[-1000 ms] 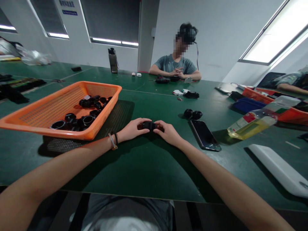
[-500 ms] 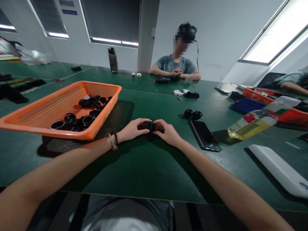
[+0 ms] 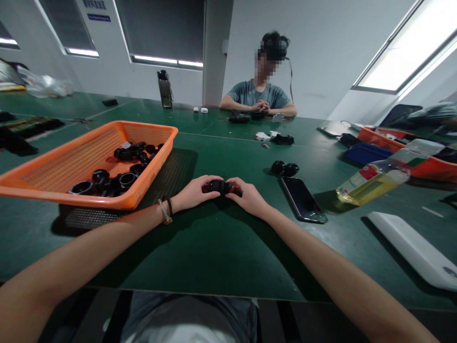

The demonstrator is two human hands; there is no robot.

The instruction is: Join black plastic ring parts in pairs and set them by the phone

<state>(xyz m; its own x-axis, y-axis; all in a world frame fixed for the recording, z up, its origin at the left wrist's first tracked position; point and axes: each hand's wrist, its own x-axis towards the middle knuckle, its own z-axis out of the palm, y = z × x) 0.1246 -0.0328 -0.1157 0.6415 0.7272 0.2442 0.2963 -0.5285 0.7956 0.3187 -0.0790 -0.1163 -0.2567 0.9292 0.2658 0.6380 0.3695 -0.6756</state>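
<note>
Over the green table, in the middle of the head view, a black rounded part (image 3: 218, 186) is held between my two hands. My left hand (image 3: 195, 192) has its fingers and thumb closed round the part's left side. From the right, my right hand (image 3: 247, 196) pinches the other end. The fingers cover much of the part, so its exact kind cannot be made out. To the left, an orange plastic basket (image 3: 133, 200) holds several black ring-shaped parts (image 3: 127, 179). A pair of similar glossy black parts (image 3: 284, 168) lies beyond my right hand.
Right of my hands lie a phone (image 3: 303, 200), a tilted bottle of yellow liquid (image 3: 374, 178) and a white slab-like object (image 3: 410, 247). Across the table (image 3: 214, 252) sits a person (image 3: 259, 95) with clasped hands. A dark water bottle (image 3: 164, 89) stands at the back.
The camera view has shifted slightly, moving the scene a little to the left. Both hands keep their grip on the black part, which stays in nearly the same place.
</note>
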